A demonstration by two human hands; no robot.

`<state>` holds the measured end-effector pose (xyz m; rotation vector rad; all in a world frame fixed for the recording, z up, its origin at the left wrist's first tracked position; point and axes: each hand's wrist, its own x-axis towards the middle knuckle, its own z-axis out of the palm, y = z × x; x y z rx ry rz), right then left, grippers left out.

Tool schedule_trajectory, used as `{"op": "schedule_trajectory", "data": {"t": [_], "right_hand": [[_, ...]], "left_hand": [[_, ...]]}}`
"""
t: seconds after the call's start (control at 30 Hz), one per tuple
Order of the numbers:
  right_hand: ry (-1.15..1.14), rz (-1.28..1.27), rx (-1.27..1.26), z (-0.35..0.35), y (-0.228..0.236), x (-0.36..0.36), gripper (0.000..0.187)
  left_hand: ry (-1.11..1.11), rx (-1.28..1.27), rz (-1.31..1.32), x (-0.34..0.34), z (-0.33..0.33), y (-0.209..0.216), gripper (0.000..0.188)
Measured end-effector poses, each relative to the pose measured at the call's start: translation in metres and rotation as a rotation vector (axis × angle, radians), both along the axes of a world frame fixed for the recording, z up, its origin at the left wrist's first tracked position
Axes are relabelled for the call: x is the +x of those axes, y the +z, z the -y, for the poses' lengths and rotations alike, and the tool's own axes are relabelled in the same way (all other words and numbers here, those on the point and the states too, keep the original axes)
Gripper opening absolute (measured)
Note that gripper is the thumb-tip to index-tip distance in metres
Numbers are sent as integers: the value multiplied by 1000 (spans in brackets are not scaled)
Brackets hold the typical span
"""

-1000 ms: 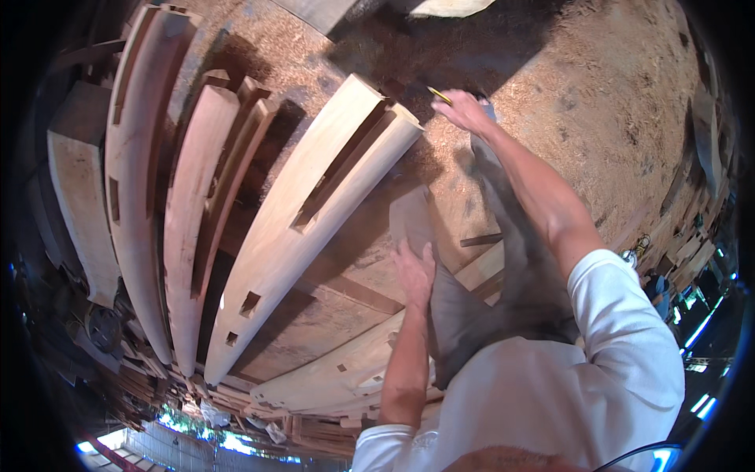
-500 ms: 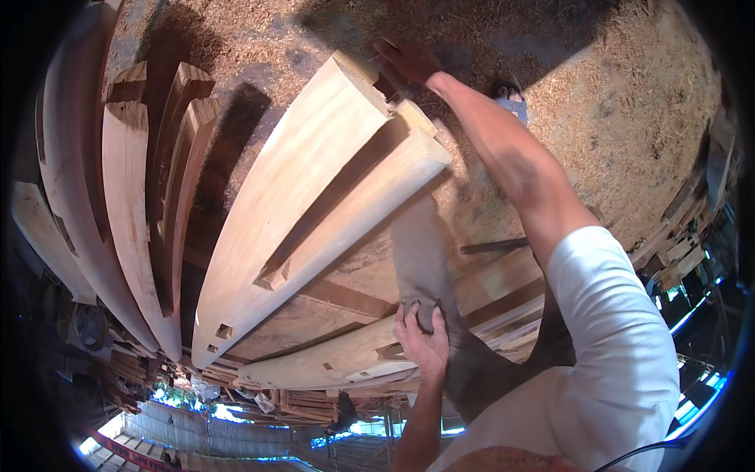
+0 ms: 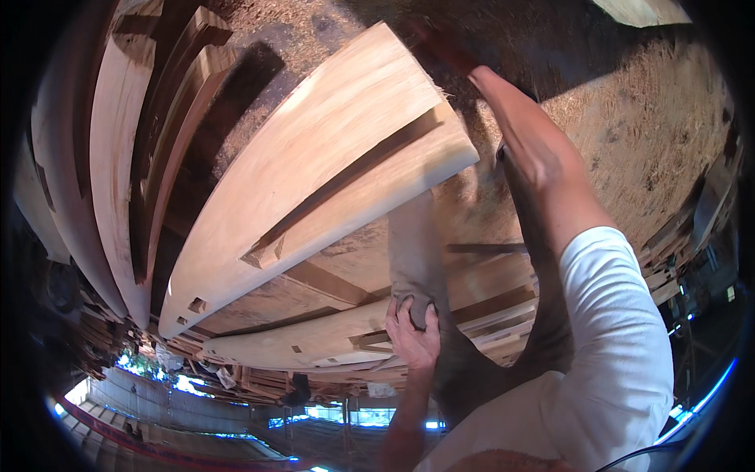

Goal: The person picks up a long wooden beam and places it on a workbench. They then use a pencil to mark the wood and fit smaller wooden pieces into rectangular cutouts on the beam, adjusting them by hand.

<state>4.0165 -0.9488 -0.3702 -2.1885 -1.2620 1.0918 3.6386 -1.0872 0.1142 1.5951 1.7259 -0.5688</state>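
A large pale carved timber [image 3: 314,130], with a long slot and small square mortises near its tapered tip, lies in front of me. My right arm stretches past its broad end. In deep shadow just beyond that end is my right hand [image 3: 447,51], whose fingers are too dark and blurred to make out. My left hand [image 3: 414,334] rests on the knee of my brown trouser leg [image 3: 417,267], its fingers spread over the cloth and holding nothing. Behind that leg a second long, curved timber [image 3: 299,344] with mortises lies across.
Several curved timbers [image 3: 118,149] stand close together at the left. Wood shavings [image 3: 621,149] cover the ground at the right. A pale wood piece [image 3: 649,11] shows at the top right edge. Stacked lumber [image 3: 271,380] lies toward the lower edge.
My view has shifted, with the left-hand timbers now nearer the left edge. My right hand has gone deeper into shadow past the timber's end. My left hand stays on the knee.
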Motion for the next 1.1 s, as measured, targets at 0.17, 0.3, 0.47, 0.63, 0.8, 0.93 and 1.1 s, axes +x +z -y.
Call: {"op": "schedule_trajectory", "data": {"t": [0.17,0.3,0.47,0.63,0.8,0.93,1.1], "right_hand": [[102,181,-102,-1,38,-2,42],[110,335,48,-11,18,-4,39],[-216,5,188,4,-18,10,38],[-313,-71,113,28,-34,17,41],[-559,-120,106,133,-16,139,42],[-840,-210,-131,165,152,116,40],[-492,373,-99,201,391,106,33]], "left_hand": [[-11,33,-8,-4,13,0,48],[-43,-13,-56,8,16,2,47],[-22,-25,-73,18,15,-4,47],[-34,-31,-155,28,16,5,48],[-10,-24,-59,21,15,-8,46],[-32,-16,-80,28,8,5,46],[-126,43,79,52,-4,2,58]]}}
